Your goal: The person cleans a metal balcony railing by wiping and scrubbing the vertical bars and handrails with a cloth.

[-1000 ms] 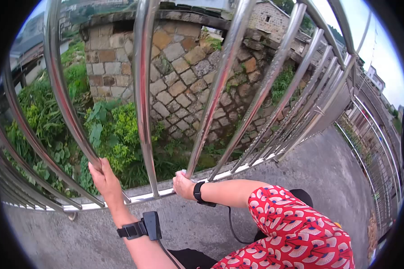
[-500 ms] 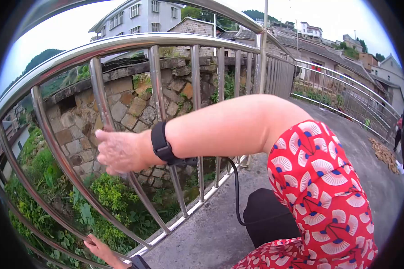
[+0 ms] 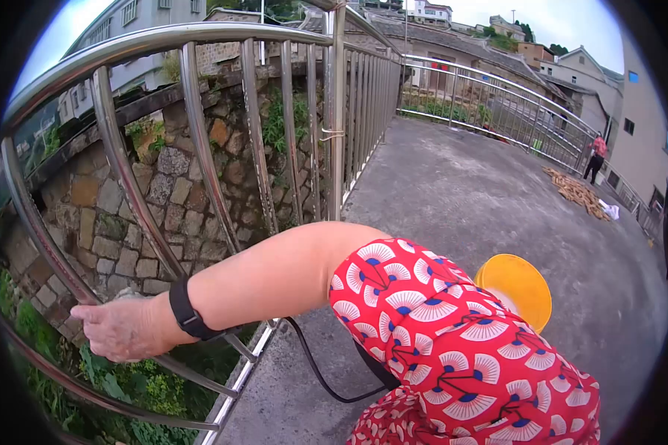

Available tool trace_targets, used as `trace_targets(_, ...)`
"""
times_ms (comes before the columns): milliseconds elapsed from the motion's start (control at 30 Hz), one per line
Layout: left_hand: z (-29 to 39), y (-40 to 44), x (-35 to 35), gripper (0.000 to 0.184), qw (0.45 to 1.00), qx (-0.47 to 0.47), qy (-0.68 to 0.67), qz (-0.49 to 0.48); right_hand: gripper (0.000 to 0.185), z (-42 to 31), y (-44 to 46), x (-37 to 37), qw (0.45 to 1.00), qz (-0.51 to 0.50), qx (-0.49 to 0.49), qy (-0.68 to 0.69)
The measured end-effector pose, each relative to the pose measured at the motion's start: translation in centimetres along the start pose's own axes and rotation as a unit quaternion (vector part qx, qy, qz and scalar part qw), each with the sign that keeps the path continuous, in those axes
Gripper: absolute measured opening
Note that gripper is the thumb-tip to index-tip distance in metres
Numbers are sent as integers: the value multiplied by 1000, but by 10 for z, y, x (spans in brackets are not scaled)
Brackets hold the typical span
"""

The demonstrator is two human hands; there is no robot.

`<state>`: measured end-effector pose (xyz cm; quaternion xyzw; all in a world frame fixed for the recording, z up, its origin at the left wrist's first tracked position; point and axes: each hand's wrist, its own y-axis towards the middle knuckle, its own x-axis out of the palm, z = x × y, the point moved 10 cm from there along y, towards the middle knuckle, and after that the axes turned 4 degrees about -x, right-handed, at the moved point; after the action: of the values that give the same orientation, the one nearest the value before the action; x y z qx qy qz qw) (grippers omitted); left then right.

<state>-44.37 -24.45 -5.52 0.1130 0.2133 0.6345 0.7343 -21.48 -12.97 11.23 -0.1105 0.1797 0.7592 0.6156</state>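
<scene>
My right hand (image 3: 122, 326) is at the lower left, its fingers curled around a bar of the metal railing (image 3: 200, 133). A bit of something pale shows at the top of the hand, too small to make out. A black strap (image 3: 185, 308) circles the wrist, and a black cable (image 3: 323, 378) hangs below the forearm. The arm comes out of a red sleeve with a fan pattern (image 3: 452, 334). My left hand is outside the view.
A yellow bucket (image 3: 523, 289) stands on the concrete floor (image 3: 452, 193) to my right. Farther off, a person (image 3: 596, 157) stands near a brown pile (image 3: 577, 193) and something white (image 3: 609, 210). Beyond the railing are a stone wall (image 3: 119, 215) and plants.
The view has turned right, bringing the yellow bucket and the person into sight. My right hand has moved up from the bar's foot and leftward in view; my left hand has left the view.
</scene>
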Motion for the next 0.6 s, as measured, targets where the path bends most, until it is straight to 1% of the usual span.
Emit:
trace_targets(33, 7, -2, 0, 32, 1000, 12, -3, -3, 28, -40, -6, 18, 999, -4, -21, 30)
trace_targets(100, 11, -1, 1, 35, 999, 18, 38, -25, 31, -108, -14, 45, 998, -38, -26, 35)
trace_targets(167, 6, -1, 5, 36, 997, -41, -10, -68, 34, -174, -19, 73, 994, -84, -56, 48)
trace_targets(233, -3, -2, 5, 36, 997, -53, -11, -63, 37, -233, -24, 99, 983, -143, -81, 85)
trace_targets(267, -8, 0, 6, 36, 996, -54, -33, -64, 37, -265, -24, 115, 980, -158, -94, 72)
trace_targets(300, -13, 2, 9, 36, 995, -56, -58, -64, 36, -287, -21, 128, 973, -193, -81, 93)
trace_targets(367, -44, 19, 23, 38, 995, -63, -56, -63, 35, -305, -22, 131, 959, -229, -64, 153)
trace_targets(400, -65, 29, 26, 41, 995, -66, -58, -53, 28, -296, -24, 118, 969, -167, 5, 180)
trace_targets(433, -77, 35, 21, 43, 995, -68, -57, -37, 28, -304, -27, 116, 969, -163, 6, 187)
trace_targets(467, -66, 33, 21, 46, 996, -68, -34, -49, 22, -309, -31, 125, 934, -173, 57, 308)
trace_targets(500, -65, 25, 19, 36, 993, -87, -71, -31, 16, -316, -27, 133, 884, -170, 95, 425)
trace_targets(533, -51, 18, 20, 36, 994, -48, -84, -51, 8, -282, -37, 109, 868, -32, 130, 478)
trace_targets(567, -44, 14, 17, 38, 996, -64, -48, -38, 8, -275, -37, 107, 856, 32, 155, 493)
trace_targets(600, -26, 5, 16, 39, 995, -70, -30, -63, 4, -251, -36, 98, 829, 47, 186, 525)
